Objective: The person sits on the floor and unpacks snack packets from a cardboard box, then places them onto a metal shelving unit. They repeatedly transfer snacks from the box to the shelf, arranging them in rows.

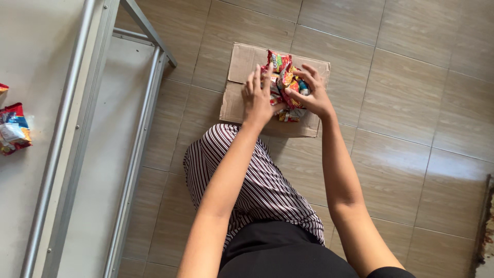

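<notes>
From my remote seat: a grey metal frame (77, 134) runs down the left of the frame, a red snack packet (14, 128) at far left edge. Beige floor tiles (411, 103) fill the right; striped trousers (252, 180) sit bottom centre.

A floor (411, 103) of large beige tiles carries a flattened brown cardboard sheet (237, 98), which lies flat across the tile joints. A bunch of colourful snack packets (284, 82) sits on the cardboard. At the left, a pale bench (31, 51) with a metal frame (77, 128) bears a red snack packet (14, 128).
</notes>
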